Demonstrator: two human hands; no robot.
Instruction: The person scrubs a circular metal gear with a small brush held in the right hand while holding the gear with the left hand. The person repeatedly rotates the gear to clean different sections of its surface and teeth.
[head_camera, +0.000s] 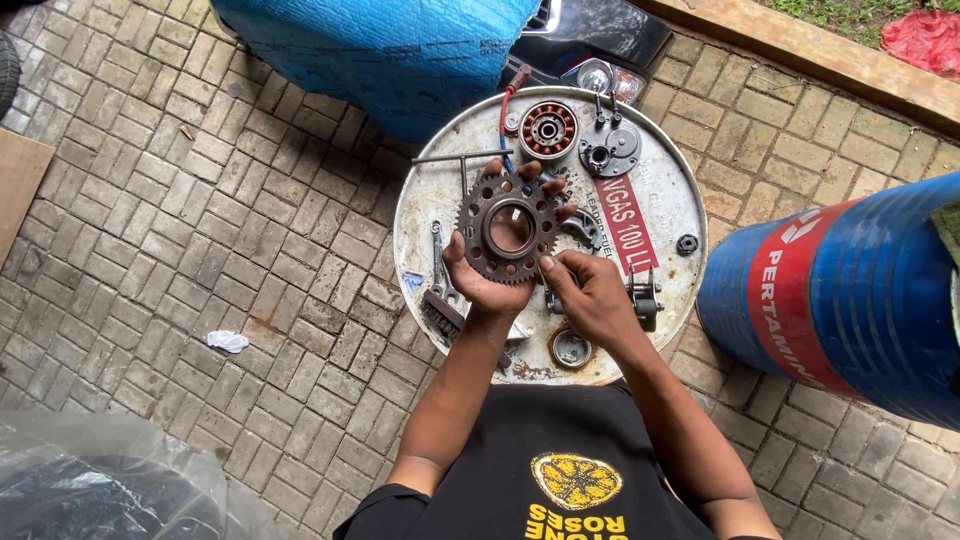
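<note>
Two hands meet over the upturned white drum lid (672, 200) that we use as a bench. Our left hand (487, 280) lies palm up beneath a toothed steel sprocket (508, 227), fingers curled round its rim so the gear is gripped flat and held above the middle of the lid. Our right hand (590, 295) sits just beside it at the lower right edge, thumb and fingertips pinched against the teeth there — whether something small is caught between them we cannot tell.

Several parts lie on the lid around us: a copper-wound stator (548, 129) near the far edge, a grey round cover plate (610, 152) to its right, a T-handle wrench (462, 158) to the left, and a wire brush (440, 308) near our left wrist. A small black nut (687, 243) rests toward the right rim, and a ring-shaped bearing (571, 347) lies at the near edge below our right hand. A blue drum with a red band (850, 300) stands just to the right of the lid, on brick paving (200, 230) — and a blue tarpaulin (380, 50) covers something beyond.
</note>
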